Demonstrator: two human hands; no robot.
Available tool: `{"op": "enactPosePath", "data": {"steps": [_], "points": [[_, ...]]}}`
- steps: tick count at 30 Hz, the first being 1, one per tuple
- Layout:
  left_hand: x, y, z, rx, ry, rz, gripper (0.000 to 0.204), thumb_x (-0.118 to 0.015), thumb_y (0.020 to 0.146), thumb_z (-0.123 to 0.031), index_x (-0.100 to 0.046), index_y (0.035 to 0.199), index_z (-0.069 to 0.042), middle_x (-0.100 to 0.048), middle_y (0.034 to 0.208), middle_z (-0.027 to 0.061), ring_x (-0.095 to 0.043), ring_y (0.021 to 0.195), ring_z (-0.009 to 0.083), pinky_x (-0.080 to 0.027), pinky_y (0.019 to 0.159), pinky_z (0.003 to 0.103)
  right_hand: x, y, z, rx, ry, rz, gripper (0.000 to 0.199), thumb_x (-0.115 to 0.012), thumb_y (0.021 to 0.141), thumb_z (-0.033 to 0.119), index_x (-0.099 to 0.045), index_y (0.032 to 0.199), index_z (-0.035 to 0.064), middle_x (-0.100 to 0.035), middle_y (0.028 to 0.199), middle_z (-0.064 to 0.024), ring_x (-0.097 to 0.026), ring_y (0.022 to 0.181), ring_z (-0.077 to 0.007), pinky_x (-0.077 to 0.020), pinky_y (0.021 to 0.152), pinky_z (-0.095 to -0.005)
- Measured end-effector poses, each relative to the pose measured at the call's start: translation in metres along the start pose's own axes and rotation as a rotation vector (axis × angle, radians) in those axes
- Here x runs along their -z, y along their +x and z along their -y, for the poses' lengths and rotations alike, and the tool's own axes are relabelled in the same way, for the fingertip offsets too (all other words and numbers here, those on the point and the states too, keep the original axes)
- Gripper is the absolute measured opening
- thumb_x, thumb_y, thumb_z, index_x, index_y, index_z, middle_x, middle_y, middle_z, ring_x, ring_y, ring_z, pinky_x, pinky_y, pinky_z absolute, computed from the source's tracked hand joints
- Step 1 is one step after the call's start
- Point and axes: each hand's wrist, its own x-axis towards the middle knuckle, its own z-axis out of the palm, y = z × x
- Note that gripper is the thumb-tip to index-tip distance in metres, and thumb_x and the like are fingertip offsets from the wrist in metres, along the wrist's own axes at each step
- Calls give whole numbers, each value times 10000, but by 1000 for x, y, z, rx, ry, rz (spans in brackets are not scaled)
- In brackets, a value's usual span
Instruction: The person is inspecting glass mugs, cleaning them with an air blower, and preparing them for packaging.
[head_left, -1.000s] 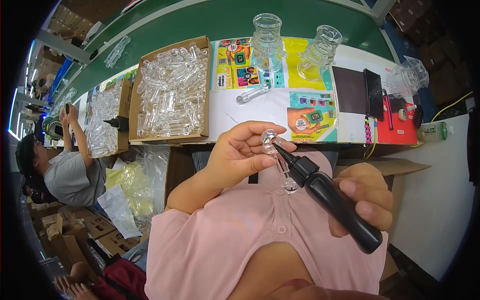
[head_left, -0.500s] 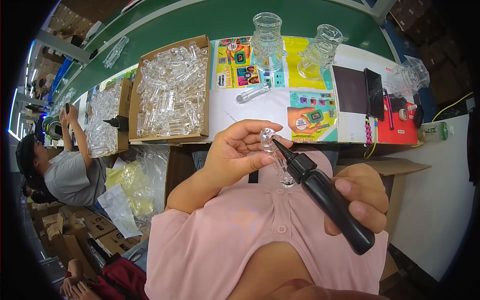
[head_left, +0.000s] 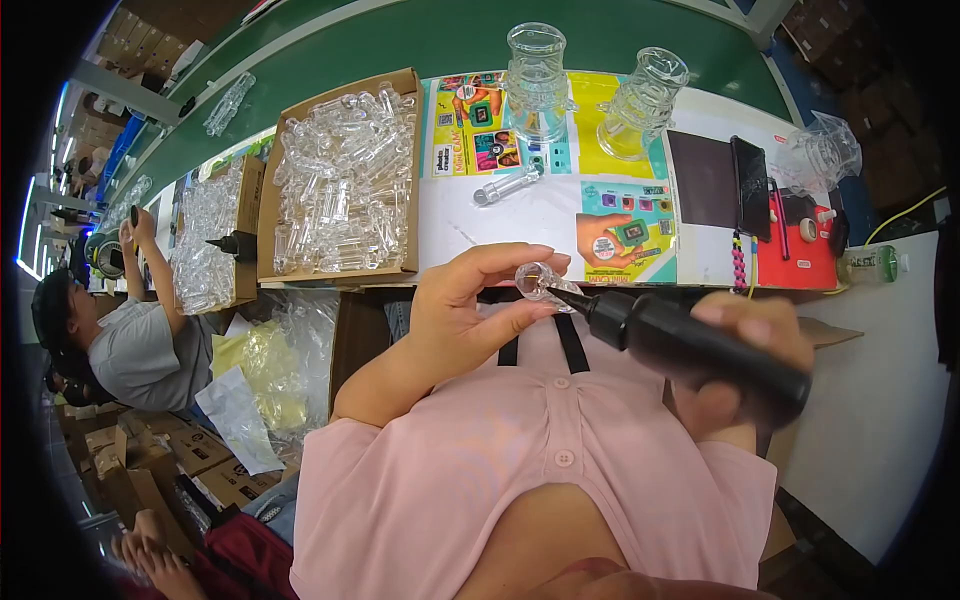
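Between the thumb and fingers of my left hand (head_left: 470, 305) is a small clear piece (head_left: 538, 283), glass or plastic, its round end turned up. My right hand (head_left: 755, 350), a little blurred, grips a black squeeze bottle (head_left: 690, 340) with a pointed nozzle. The nozzle tip reaches the clear piece near its round end; whether it touches cannot be told. Beyond my hands, a loose clear tube piece (head_left: 508, 186) lies on the white table covering. Two tall clear vessels (head_left: 537, 85) (head_left: 642, 105) stand farther back on printed sheets.
An open cardboard box (head_left: 415, 200) full of clear pieces sits left, with another box (head_left: 250, 205) beyond it. A dark phone (head_left: 748, 185), red sheet (head_left: 800, 255) and plastic-wrapped clear vessel (head_left: 825, 155) are at right. A person in a grey shirt (head_left: 150, 345) works at far left.
The black bottle has swung from steeply slanted to nearly level, with my right hand moving up and right. The clear piece has been tilted in my left hand, its lower end turned away.
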Motion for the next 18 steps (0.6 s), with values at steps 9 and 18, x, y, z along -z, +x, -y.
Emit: {"op": "enactPosePath", "data": {"steps": [9,18], "points": [[-7,6,12,161,-243,-34,410,-621,765,37,-471,1146,10,-568,1098,141,-570,1002,194,-445,886,303,-17,-4,-56,-641,877,-746,485,-453,882,223,-319,1306,29,-550,1024,-113,-566,829,-180,-477,758,-307],[-31,31,42,469,-557,-22,422,-583,816,-79,-426,1203,-18,-556,1037,112,-584,959,238,-464,850,337,34,-41,-137,-750,1171,-832,263,-541,837,65,-515,1083,-25,-586,1032,-170,-592,892,-236,-484,785,-312]]}}
